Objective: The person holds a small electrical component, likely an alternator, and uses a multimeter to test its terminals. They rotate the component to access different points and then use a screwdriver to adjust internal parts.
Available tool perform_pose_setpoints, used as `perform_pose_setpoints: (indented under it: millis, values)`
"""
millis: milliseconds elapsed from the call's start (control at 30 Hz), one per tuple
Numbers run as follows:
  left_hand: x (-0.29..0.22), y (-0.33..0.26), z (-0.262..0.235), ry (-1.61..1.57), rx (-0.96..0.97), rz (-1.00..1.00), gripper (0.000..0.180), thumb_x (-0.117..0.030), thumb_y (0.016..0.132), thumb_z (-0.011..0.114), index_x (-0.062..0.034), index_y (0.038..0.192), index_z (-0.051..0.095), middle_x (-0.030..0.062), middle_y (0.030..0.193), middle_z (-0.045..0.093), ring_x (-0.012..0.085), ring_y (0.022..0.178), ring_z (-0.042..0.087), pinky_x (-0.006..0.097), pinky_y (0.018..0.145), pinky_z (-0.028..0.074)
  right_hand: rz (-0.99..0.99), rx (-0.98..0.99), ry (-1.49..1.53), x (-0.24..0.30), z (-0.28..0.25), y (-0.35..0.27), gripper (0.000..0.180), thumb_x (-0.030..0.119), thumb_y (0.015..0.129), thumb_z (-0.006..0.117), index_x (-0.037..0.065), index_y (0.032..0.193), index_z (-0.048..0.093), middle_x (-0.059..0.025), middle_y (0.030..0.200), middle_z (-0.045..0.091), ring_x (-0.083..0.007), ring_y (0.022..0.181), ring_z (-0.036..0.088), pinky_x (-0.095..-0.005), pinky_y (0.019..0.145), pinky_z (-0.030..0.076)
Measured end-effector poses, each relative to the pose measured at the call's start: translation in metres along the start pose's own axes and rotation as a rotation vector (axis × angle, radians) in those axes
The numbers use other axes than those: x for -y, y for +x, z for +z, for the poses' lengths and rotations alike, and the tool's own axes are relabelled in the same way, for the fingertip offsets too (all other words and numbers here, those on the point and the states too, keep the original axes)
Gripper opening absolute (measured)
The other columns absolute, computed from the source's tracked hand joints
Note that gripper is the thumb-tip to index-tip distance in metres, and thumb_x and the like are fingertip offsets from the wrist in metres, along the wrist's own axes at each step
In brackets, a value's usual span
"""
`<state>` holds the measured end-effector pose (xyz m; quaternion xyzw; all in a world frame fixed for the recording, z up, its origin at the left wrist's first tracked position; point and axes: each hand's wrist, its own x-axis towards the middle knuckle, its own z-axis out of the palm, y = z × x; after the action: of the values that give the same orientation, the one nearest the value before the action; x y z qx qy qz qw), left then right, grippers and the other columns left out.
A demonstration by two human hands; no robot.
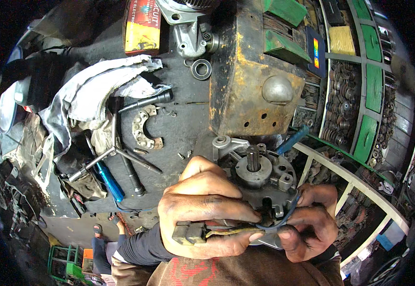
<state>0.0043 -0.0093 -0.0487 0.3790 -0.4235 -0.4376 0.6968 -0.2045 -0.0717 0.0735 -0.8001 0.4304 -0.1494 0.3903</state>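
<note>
At the near edge of the bench, my left hand (207,202) is closed around a short bundle of wires with a black plug connector (189,233) at its left end. My right hand (312,226) is closed, thumb and fingers pinching the blue wire (292,209) of that bundle. Just beyond both hands lies a round metal housing (283,167) with a splined shaft (253,159) standing up from it. My fingers hide the housing's near side and part of the wires. Left of the hands, a half-ring metal plate (139,131) lies on the bench.
A rusty metal block (250,90) stands beyond the housing. Further back are a bearing (201,70), an aluminium casting (188,40) and a red-yellow box (143,28). Leftward lie a white rag (90,97), a three-armed wrench (114,150) and a blue-handled screwdriver (109,183). Parts trays (345,100) line the right.
</note>
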Motion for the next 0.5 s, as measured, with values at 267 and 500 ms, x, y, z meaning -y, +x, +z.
perform_pose_setpoints:
  millis: [267,500]
  values:
    - [-0.003,0.011,-0.006,0.066,0.042,-0.030,0.040,-0.029,0.062,0.093,-0.0172,0.100,0.085,0.0025,0.105,0.068,0.0236,0.099,0.057,0.039,0.095,0.041,-0.054,-0.048,0.062,-0.008,0.002,0.000,0.032,0.019,0.066,0.093,0.010,0.092,0.077,-0.0095,0.099,0.057,-0.0209,0.082,0.055,-0.0373,0.069,0.047]
    - [0.011,0.013,-0.001,-0.017,0.109,-0.086,0.048,-0.043,0.059,0.092,-0.0216,0.101,0.086,0.0071,0.109,0.065,0.0269,0.110,0.059,0.051,0.107,0.035,-0.106,-0.025,0.070,-0.003,0.000,0.010,0.035,0.020,0.061,0.095,0.014,0.092,0.080,-0.0031,0.096,0.063,-0.0230,0.085,0.058,-0.0408,0.075,0.048]
